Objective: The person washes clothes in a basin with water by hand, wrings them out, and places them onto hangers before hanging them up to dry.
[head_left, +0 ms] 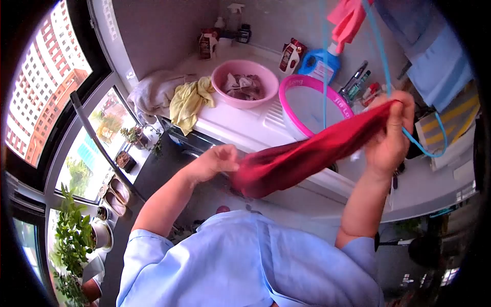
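A dark red cloth [307, 156] is stretched at a slant between my two hands, in front of the washing counter. My left hand [221, 159] is closed at its lower left end, fingers pinched at the edge. Higher up, my right hand [391, 133] grips the other end, with the thumb pressed on the fabric. A light-blue plastic loop [441, 137], like part of a hanger, passes at my right hand; I cannot tell whether the fingers hold it too. Just behind the cloth stands a white tub with a pink rim [292, 82].
On the counter [238, 120] are a pink basin [220, 87] with wet cloth, a yellow cloth [189, 105], a grey towel [158, 92] and a blue detergent bottle [327, 64]. Pink gloves [348, 23] hang above. Potted plants [71, 230] and shoes [116, 197] line the window side.
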Demonstrator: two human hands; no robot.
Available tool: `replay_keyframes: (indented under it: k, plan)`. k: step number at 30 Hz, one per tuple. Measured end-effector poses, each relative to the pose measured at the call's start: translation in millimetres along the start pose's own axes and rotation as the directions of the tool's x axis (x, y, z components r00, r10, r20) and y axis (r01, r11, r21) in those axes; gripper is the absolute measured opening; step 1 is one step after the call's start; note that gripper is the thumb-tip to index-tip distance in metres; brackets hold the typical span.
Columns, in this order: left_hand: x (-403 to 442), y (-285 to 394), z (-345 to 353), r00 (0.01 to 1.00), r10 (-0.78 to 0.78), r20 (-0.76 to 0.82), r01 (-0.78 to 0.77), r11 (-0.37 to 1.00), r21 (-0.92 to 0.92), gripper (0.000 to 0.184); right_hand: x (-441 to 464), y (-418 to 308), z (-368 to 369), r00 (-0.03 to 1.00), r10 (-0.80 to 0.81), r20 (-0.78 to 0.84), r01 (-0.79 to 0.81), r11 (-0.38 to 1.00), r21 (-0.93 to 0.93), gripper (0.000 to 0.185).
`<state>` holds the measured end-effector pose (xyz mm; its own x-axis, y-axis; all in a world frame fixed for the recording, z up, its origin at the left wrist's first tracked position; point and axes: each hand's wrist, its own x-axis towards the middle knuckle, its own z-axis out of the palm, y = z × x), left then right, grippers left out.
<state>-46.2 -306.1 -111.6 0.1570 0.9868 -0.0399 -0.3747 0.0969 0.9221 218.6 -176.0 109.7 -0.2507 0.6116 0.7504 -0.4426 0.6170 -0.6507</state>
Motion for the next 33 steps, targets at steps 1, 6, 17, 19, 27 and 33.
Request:
replay_keyframes:
  k: [1, 6, 17, 19, 27, 33]
  plan:
    - [-5.7, 0.0, -8.3, 0.998, 0.038, -0.042, -0.031, 0.986, 0.163, 0.023, -0.8, 0.5, -11.3, 0.999, -0.001, 0.034, -0.001, 0.998, 0.063, 0.018]
    - [-7.1, 12.8, -5.5, 0.969, 0.139, -0.205, -0.038, 0.902, 0.431, 0.010, -15.9, 2.5, -2.3, 0.977, 0.027, 0.210, -0.047, 0.995, 0.090, 0.023]
    - [26.5, 40.1, 110.6, 0.894, 0.137, 0.426, -0.170, 0.985, 0.040, 0.049, -28.9, 12.7, 4.2, 0.882, 0.194, 0.429, -0.227, 0.974, 0.027, 0.026]
    - [23.8, 28.3, 104.9, 0.895, -0.017, 0.445, -0.079, 0.977, 0.196, 0.037, -35.0, 9.3, 6.4, 0.873, 0.212, 0.440, -0.219, 0.975, -0.036, 0.022]
    - [-30.8, 37.5, 70.5, 0.942, 0.011, 0.334, -0.093, 0.969, 0.229, 0.027, -43.1, 1.6, -9.3, 0.937, 0.144, 0.318, -0.105, 0.985, -0.136, 0.016]
    - [-44.5, 49.1, 33.9, 0.927, 0.177, 0.331, -0.370, 0.281, 0.885, 0.026, -32.9, 5.4, -10.5, 0.992, 0.032, 0.123, -0.029, 0.999, -0.029, 0.019]
